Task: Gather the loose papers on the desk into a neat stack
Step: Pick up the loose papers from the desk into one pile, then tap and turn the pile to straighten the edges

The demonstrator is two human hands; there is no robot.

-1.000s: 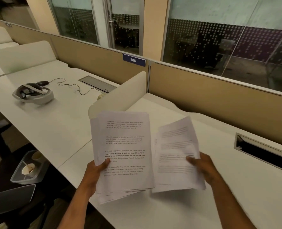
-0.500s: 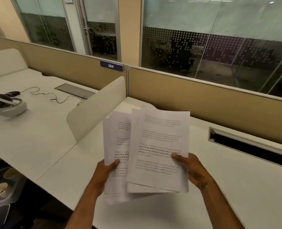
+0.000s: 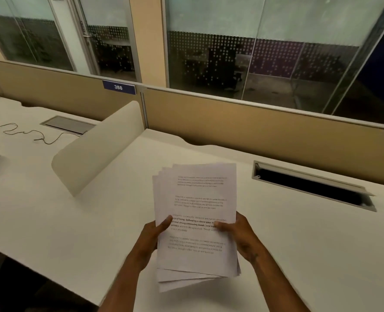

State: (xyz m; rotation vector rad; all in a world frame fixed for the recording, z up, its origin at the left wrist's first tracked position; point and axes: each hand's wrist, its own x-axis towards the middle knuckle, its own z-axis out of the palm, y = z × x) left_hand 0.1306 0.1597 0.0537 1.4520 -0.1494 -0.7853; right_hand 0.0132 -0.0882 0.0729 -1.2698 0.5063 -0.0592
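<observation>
A stack of white printed papers (image 3: 197, 199) is held above the white desk (image 3: 310, 239), near its front edge. My left hand (image 3: 151, 238) grips the stack's left edge with the thumb on top. My right hand (image 3: 238, 235) grips the right edge, thumb on the printed text. Several sheets overlap but their edges are fanned slightly at the top left and the bottom. No loose sheets show on the desk.
An open cable slot (image 3: 310, 188) is cut into the desk at the right. A curved white divider (image 3: 101, 145) separates this desk from the left one, where a black cable (image 3: 24, 134) lies. A tan partition (image 3: 254, 122) runs along the back.
My right hand brought its sheets leftward onto the pile in my left hand. The two groups are now one stack held by both hands.
</observation>
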